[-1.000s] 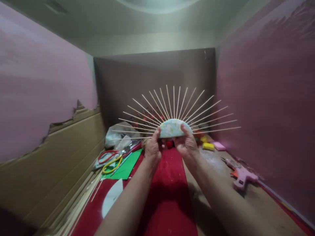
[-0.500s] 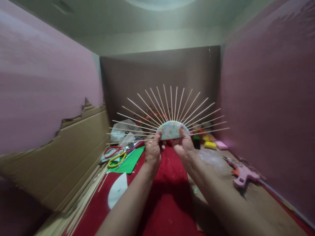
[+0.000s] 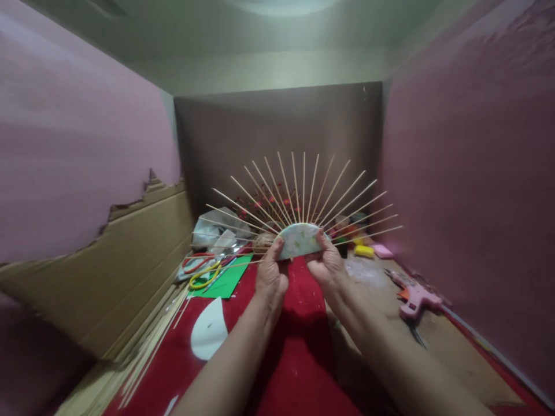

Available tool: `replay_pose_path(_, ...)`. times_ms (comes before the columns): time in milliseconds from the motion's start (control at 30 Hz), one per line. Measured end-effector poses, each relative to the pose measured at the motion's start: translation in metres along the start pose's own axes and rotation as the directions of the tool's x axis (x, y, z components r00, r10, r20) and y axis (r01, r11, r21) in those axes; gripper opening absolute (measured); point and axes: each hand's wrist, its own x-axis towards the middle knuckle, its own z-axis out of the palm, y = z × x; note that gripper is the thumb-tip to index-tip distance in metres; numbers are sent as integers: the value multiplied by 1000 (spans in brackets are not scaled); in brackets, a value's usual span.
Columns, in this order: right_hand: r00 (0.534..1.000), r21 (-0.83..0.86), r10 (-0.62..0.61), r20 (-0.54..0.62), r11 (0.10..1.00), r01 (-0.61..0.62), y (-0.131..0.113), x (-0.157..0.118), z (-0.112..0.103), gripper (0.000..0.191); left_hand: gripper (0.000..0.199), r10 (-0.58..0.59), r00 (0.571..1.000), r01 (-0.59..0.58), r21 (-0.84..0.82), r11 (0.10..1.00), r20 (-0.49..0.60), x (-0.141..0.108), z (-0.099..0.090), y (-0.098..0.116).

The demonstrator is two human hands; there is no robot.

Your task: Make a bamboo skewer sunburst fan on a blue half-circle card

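Note:
Between my two hands is a half-round base [image 3: 298, 241] covered in pale blue floral paper, its flat edge toward me. Many thin wooden sticks [image 3: 304, 185] fan out from its curved edge like rays. My left hand [image 3: 271, 271] grips the left end, thumb on the front face and fingers behind. At the right end, my right hand [image 3: 326, 260] holds on the same way, thumb on the front. The fingers behind the base are mostly hidden. The whole piece is raised above the red cloth [image 3: 299, 346].
On the left lie scissors [image 3: 206, 277] with red and yellow handles, green paper [image 3: 229, 277], a white cut piece [image 3: 209, 329] and loose sticks [image 3: 147, 352] beside torn cardboard [image 3: 121, 271]. A pink glue gun [image 3: 416, 297] rests on the right, with yellow [image 3: 364, 251] and pink blocks [image 3: 383, 251] behind.
The half-round base has dipped slightly and tilted, its left side lower, with both hands still on it. The view has shifted a little.

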Motion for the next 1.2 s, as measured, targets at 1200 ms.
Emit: replay_pose_path(1200, 984, 15, -172, -45, 985, 173, -18, -11, 14, 21, 51, -467, 877, 338, 540, 770, 117, -34, -7, 11)
